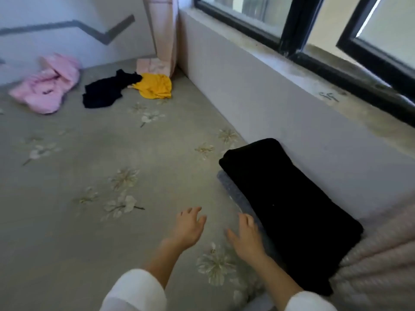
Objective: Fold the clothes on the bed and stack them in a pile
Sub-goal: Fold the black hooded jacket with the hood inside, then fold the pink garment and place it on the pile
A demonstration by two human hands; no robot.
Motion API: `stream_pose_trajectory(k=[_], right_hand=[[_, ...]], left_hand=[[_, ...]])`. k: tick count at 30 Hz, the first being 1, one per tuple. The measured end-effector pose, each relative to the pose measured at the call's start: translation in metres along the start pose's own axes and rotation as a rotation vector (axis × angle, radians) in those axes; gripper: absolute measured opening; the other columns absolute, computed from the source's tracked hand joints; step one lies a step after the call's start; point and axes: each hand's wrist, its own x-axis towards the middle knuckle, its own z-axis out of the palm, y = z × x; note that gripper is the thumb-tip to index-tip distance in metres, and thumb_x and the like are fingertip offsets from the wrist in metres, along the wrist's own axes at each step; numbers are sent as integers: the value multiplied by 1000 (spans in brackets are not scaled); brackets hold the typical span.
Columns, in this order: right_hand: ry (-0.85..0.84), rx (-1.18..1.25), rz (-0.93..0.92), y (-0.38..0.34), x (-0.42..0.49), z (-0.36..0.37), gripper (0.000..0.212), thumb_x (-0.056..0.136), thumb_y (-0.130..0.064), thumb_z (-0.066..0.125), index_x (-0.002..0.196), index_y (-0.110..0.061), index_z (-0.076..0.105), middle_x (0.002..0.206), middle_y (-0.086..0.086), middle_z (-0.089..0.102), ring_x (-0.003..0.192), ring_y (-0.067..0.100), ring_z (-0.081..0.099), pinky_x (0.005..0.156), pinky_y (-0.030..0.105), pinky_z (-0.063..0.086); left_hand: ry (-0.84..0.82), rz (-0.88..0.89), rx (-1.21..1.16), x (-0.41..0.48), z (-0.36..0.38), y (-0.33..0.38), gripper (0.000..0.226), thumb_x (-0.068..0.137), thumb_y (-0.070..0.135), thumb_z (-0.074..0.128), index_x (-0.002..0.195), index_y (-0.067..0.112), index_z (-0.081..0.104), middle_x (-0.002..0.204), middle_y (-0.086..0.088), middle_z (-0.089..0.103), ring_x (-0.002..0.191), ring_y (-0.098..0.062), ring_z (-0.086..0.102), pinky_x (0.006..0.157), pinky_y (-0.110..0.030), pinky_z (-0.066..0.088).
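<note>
Left hand (188,227) and right hand (246,237) empty, fingers spread, beside black stack (287,209); pink garment (47,86), navy garment (105,90), yellow garment (155,86) beyond.

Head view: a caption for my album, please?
Left hand and right hand open beside folded black garment; pink garment, navy garment, yellow garment crumpled on bed.

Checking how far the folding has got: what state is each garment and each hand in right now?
Grey garment: folded, bottom layer.
Black garment: folded, lying on the grey garment.
Pink garment: crumpled, unfolded.
Navy garment: crumpled, unfolded.
Yellow garment: crumpled, unfolded.
Left hand: open, empty.
Right hand: open, empty.
</note>
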Motion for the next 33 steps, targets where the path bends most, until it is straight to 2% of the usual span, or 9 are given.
stream_pose_trajectory(k=[7, 10, 13, 16, 19, 25, 30, 33], right_hand=[[-226, -58, -300, -141, -100, 84, 63, 92, -43, 51, 143, -13, 30, 142, 10, 33, 131, 29, 35, 105, 39, 34], [-304, -92, -432, -202, -153, 126, 65, 92, -43, 51, 144, -12, 29, 142, 10, 33, 132, 30, 35, 105, 39, 35], [-376, -117, -571, -259, -209, 171, 66, 92, -42, 51, 146, -14, 27, 144, 10, 31, 133, 29, 34, 108, 40, 34], [-464, -149, -705, -315, -261, 216, 67, 94, -42, 50, 148, -14, 23, 149, 9, 26, 136, 28, 32, 110, 42, 32], [-514, -195, -849, -373, -312, 258, 66, 93, -41, 51, 147, -14, 24, 150, 9, 26, 135, 27, 34, 109, 40, 33], [-631, -279, -1118, -483, -409, 336, 66, 94, -48, 49, 147, -16, 26, 151, 5, 28, 135, 24, 35, 108, 38, 34], [-662, -319, -1215, -564, -455, 410, 68, 93, -50, 49, 147, -16, 27, 151, 4, 30, 136, 24, 35, 110, 37, 32], [-673, -318, -1209, -620, -467, 449, 67, 93, -47, 51, 147, -14, 28, 149, 7, 32, 136, 24, 34, 110, 35, 32]], left_hand=[[262, -186, -71, -159, -77, -145, 41, 103, 31, 33, 134, 12, 51, 138, -8, 53, 130, -24, 44, 106, -31, 22], [373, -296, -147, -233, -99, -208, 37, 102, 27, 37, 125, 8, 59, 130, -11, 59, 124, -28, 49, 105, -35, 32], [487, -391, -218, -313, -113, -267, 31, 100, 27, 41, 108, 9, 65, 114, -12, 66, 111, -31, 55, 96, -35, 38], [577, -511, -259, -391, -122, -326, 30, 99, 28, 40, 101, 11, 66, 109, -11, 67, 109, -33, 54, 92, -34, 40], [655, -641, -265, -462, -135, -382, 31, 98, 30, 40, 103, 13, 65, 111, -12, 66, 111, -34, 53, 94, -36, 42], [777, -830, -237, -564, -164, -483, 36, 98, 34, 38, 118, 16, 63, 123, -8, 62, 121, -30, 47, 101, -38, 39], [801, -895, -165, -610, -194, -582, 33, 98, 34, 38, 116, 20, 62, 120, -8, 62, 118, -29, 45, 101, -37, 38], [825, -922, -161, -626, -222, -638, 33, 97, 34, 39, 117, 20, 61, 116, -8, 62, 115, -30, 43, 98, -36, 40]])
